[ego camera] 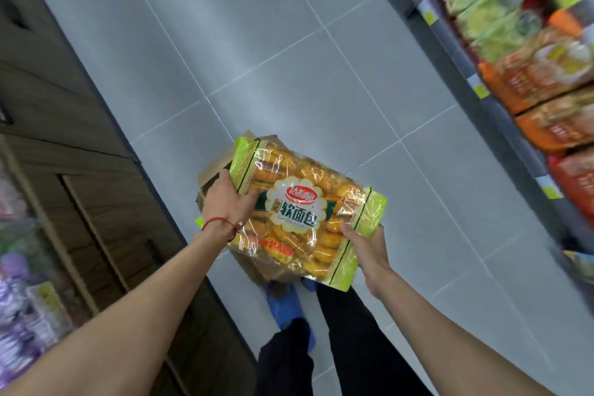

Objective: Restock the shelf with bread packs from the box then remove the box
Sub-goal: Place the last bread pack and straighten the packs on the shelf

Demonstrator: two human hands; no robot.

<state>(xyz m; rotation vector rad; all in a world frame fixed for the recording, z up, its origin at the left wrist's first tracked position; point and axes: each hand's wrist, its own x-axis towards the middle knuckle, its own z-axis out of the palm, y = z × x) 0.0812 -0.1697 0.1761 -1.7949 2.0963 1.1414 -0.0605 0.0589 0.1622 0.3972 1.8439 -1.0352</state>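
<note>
A clear bread pack [302,212] with green ends and small yellow buns hangs over the aisle floor, held flat between both hands. My left hand [226,199] grips its upper left edge; a red string circles that wrist. My right hand [366,247] clasps its lower right green end. Directly under the pack stands the brown cardboard box [213,172] on the floor, mostly hidden by the pack, with one flap showing at its far left side.
A shelf [475,74] along the right carries green, orange and red snack packs behind yellow price tags. Wooden cabinets [74,138] line the left, with purple packs at the lower left. Grey floor tiles [273,42] stretch ahead. My feet in blue shoe covers [284,305] stand beside the box.
</note>
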